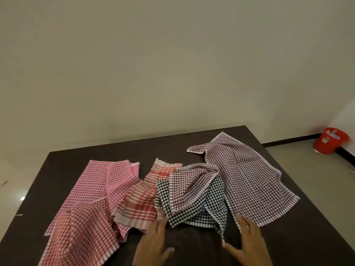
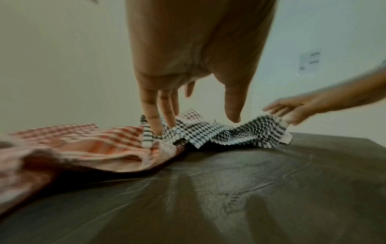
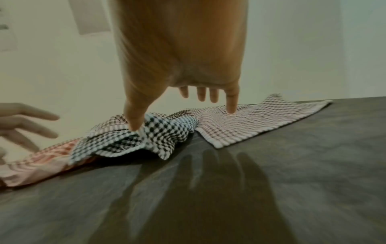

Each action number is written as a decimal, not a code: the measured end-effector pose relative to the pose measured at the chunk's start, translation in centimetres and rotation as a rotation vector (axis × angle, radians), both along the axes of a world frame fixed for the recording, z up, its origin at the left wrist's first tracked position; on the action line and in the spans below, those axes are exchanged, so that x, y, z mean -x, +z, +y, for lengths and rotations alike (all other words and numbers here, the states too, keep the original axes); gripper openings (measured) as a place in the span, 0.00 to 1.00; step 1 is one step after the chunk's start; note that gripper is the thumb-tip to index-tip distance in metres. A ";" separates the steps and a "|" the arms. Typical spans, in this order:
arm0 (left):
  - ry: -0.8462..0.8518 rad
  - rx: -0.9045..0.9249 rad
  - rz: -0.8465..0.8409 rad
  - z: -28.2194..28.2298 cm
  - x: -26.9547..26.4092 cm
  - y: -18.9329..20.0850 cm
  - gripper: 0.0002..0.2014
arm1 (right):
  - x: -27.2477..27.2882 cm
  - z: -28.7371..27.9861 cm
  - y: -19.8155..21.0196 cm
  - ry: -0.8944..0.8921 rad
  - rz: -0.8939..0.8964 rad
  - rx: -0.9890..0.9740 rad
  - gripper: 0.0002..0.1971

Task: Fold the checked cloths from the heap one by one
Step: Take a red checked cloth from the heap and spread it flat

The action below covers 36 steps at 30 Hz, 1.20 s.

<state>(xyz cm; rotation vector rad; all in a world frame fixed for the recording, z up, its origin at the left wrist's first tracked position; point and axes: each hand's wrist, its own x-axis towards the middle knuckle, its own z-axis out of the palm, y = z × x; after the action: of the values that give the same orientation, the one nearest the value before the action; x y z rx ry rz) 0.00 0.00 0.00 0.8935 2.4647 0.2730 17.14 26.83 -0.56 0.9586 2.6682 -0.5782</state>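
Observation:
A heap of checked cloths lies across the dark table [image 1: 192, 246]. At the left is a pink check cloth [image 1: 96, 189], then a red striped cloth [image 1: 144, 198]. A black-and-white check cloth [image 1: 194, 210] lies in the middle under a crumpled maroon check cloth [image 1: 192, 181]. Another maroon check cloth [image 1: 247, 175] is spread at the right. My left hand [image 1: 163, 233] has straight fingers [image 2: 155, 122] touching the black-and-white cloth's near left edge [image 2: 188, 132]. My right hand [image 1: 240, 235] is spread open at that cloth's near right corner, its thumb [image 3: 133, 122] on a fold [image 3: 163, 132]. Neither hand holds anything.
A strip of bare table lies between me and the cloths. The table's far edge runs along a plain wall. On the floor to the right, beyond the table's right edge, stands a red bucket [image 1: 330, 141].

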 end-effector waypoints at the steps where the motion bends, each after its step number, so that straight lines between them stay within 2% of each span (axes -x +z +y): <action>1: -0.017 -0.029 0.072 1.9 0.6 0.1 0.59 | 3.3 -1.7 -0.3 -0.022 0.056 -0.011 0.68; 4: 0.012 0.051 0.150 6.9 2.8 -1.7 0.66 | 7.8 0.5 -0.3 -0.022 0.007 -0.090 0.55; 5: 0.039 0.054 0.195 8.6 4.0 -2.2 0.66 | 9.1 1.9 -0.7 -0.044 -0.033 -0.099 0.54; 7: 0.074 0.115 0.178 10.8 6.2 -2.4 0.66 | 10.8 4.8 -1.7 -0.101 -0.055 -0.094 0.54; 8: 0.079 0.177 0.175 11.2 6.9 -1.6 0.63 | 11.4 5.7 -1.9 -0.126 -0.040 -0.073 0.55; 10: 0.103 0.165 0.140 12.4 8.7 -1.2 0.50 | 12.3 8.2 -2.8 -0.140 -0.021 -0.065 0.53; 12: 0.123 0.054 0.141 14.0 10.5 -1.4 0.36 | 13.2 10.7 -3.7 -0.133 -0.005 -0.053 0.46; 15: 0.208 -0.199 0.072 17.3 12.0 -0.2 0.24 | 14.6 13.1 -4.6 -0.097 0.063 -0.057 0.24; 18: 0.365 -0.496 -0.048 21.9 13.0 0.1 0.21 | 16.5 15.7 -4.5 -0.163 0.149 -0.033 0.15; 21: 0.571 -0.734 -0.173 26.9 14.0 1.0 0.18 | 19.3 19.5 -2.1 -0.417 0.487 0.160 0.05; 24: 0.647 -0.875 -0.216 31.6 15.0 2.4 0.18 | 22.3 23.6 0.8 -0.556 0.696 0.227 0.05; 25: 0.635 -0.872 -0.225 32.7 15.4 2.6 0.18 | 23.2 24.6 1.3 -0.560 0.699 0.228 0.06; 27: 0.570 -0.772 -0.224 34.1 16.3 2.2 0.19 | 24.5 26.1 1.2 -0.495 0.591 0.245 0.04; 29: 0.450 -0.568 -0.224 33.8 16.8 0.6 0.24 | 25.2 27.1 -0.2 -0.337 0.393 0.282 0.07; 31: 0.304 -0.316 -0.091 32.1 16.7 -0.6 0.31 | 25.5 27.3 -1.6 -0.211 0.274 0.298 0.10; 34: 0.217 -0.089 0.228 26.8 15.0 -1.1 0.39 | 24.6 25.6 -2.5 -0.165 0.419 0.185 0.11; 36: 0.325 0.043 0.277 21.8 13.5 -1.4 0.43 | 23.0 23.0 -2.4 -0.146 0.557 0.045 0.13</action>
<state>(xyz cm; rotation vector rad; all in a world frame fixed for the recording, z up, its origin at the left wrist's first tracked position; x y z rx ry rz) -13.54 21.78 -1.44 0.5386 2.8607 0.2178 -5.89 49.83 -3.01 1.1196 3.0515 -1.0695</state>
